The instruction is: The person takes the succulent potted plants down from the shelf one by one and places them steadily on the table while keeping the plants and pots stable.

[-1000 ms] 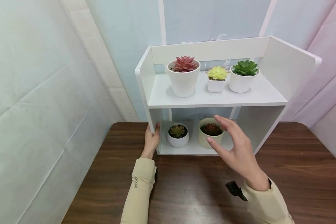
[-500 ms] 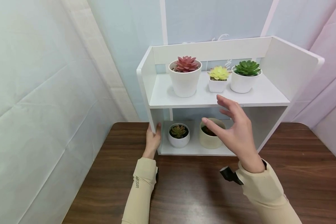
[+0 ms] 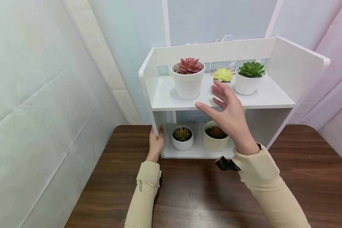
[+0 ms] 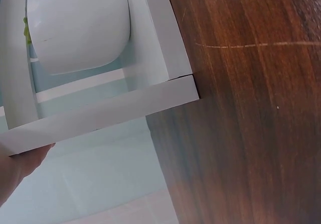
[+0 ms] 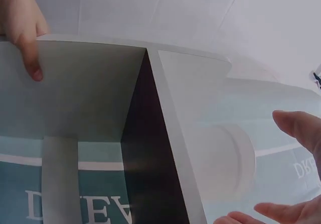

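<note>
My left hand [image 3: 156,142] grips the left side panel of a white two-tier shelf [image 3: 297,71], thumb on the inner face and fingers outside. In the right wrist view that thumb [image 5: 31,61] shows against the panel. Before the upper tier my right hand [image 3: 229,115] is held with thumb and fingers spread, nothing between them. Nearest it are a tall white pot with a red succulent [image 3: 187,82] and a small white pot with a yellow succulent [image 3: 223,75], partly hidden by the fingers. A white pot with a green succulent [image 3: 246,84] stands to their right.
On the lower tier stand a round white pot with a brownish-green succulent [image 3: 182,144] and a cream pot with a reddish plant [image 3: 213,143], overlapped by the right hand. The shelf rests on a dark wooden table [image 3: 188,196], with pale curtains behind and beside it.
My right hand has risen from in front of the cream pot to the upper tier, shifting slightly left, still spread. The left hand keeps its grip on the panel; the pots have not moved.
</note>
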Motion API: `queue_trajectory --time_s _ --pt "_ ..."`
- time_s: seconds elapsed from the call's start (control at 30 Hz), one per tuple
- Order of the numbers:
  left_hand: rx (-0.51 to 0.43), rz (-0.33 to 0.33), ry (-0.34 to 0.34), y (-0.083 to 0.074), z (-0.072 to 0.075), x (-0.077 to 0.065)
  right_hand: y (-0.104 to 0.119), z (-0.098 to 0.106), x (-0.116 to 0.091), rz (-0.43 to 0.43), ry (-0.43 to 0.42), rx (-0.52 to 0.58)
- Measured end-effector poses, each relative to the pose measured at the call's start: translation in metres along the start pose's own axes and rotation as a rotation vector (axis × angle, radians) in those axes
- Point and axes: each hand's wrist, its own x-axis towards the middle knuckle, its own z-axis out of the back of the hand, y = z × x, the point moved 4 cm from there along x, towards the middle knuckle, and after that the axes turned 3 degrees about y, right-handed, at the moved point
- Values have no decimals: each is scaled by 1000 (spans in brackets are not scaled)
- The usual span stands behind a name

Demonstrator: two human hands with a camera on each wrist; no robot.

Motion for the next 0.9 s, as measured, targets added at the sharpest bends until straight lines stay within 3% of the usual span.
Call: queue_trajectory --time_s 0.5,0.9 --pt "19 -20 -5 0 -2 -1 -6 -19 32 -21 -36 -34" --pt "36 -2 -12 2 -1 -1 -5 -31 53 -13 -15 -55"
